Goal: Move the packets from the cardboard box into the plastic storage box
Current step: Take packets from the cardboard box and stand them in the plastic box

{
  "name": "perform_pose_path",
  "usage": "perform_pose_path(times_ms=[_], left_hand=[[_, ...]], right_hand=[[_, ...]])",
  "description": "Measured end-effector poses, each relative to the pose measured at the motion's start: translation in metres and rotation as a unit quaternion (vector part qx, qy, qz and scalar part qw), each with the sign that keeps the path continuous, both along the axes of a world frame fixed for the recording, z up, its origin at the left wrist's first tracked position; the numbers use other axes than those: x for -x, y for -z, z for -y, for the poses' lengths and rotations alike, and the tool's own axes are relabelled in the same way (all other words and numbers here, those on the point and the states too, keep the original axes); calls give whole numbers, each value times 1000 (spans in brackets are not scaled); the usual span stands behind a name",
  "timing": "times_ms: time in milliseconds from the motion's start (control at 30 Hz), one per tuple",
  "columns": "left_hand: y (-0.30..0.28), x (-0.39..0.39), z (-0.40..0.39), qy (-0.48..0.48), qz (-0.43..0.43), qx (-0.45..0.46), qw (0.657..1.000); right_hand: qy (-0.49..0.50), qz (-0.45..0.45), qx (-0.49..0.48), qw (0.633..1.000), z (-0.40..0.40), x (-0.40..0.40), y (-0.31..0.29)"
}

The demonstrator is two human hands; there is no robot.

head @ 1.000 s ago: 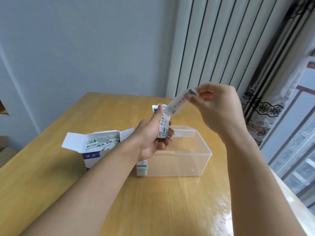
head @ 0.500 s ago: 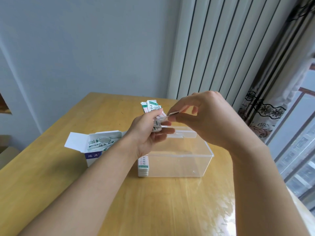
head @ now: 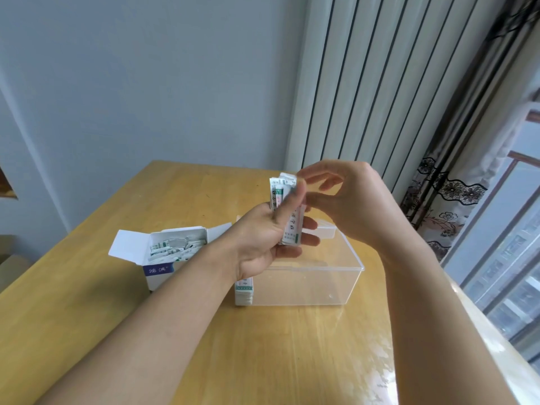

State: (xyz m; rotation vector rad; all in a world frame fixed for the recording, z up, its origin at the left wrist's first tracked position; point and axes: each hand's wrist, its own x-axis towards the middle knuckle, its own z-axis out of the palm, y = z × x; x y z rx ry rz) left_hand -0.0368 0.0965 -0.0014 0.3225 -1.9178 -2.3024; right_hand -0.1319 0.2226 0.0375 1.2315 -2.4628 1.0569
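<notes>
Head view: packet bundle upright in left hand, fingers curled round it, held above plastic storage box, which sits directly below. Right hand just beside bundle top, fingers loosely spread, gripping nothing visible. More packets in cardboard box at left on desk. Blue label with Chinese characters, unreadable.

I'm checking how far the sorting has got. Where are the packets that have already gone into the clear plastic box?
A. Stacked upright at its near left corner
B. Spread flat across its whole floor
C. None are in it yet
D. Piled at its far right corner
A: a small stack of packets stands at the near left corner of the plastic storage box, with the rest of the box showing bare.
</notes>
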Motion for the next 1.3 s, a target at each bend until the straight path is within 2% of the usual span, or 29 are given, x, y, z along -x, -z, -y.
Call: perform_pose_path(times_ms=[167, 300, 433, 567, 667, 800, 900, 1000, 1133, 1300], left_hand=[[8, 4, 5, 21, 5, 26, 999], [6, 2, 1, 38, -11, 43, 998], [3, -1, 1, 42, -14, 71, 997], [0, -3, 4, 6, -5, 98, 995], [0, -4, 4, -2, 5, 124, 992], [-2, -3, 3, -29, 9, 40, 999], [-3, 0, 8, -49, 8, -89, 995], [-6, -1, 12, 8, -14, -228, 974], [-3, 1, 12, -27, -45, -251, 967], [1, 4, 12, -71, -51, -215, 973]], right_hand=[[-29, 91, -19, 995, 0, -7, -4], [-15, 59, -63, 996, 15, -27, 1], [36, 8, -22, 999, 28, -31, 7], [8, 8, -21, 1000, 27, -31, 6], [-41, 41, -49, 997, 23, -28, 4], [-44, 88, 3, 995, 10, -15, -3], [-13, 99, 13, 995, 2, 1, 0], [9, 143, 8, 990, 4, 7, 8], [13, 152, -7, 988, 12, 10, 16], [-16, 198, 13, 980, 13, 13, 18]])
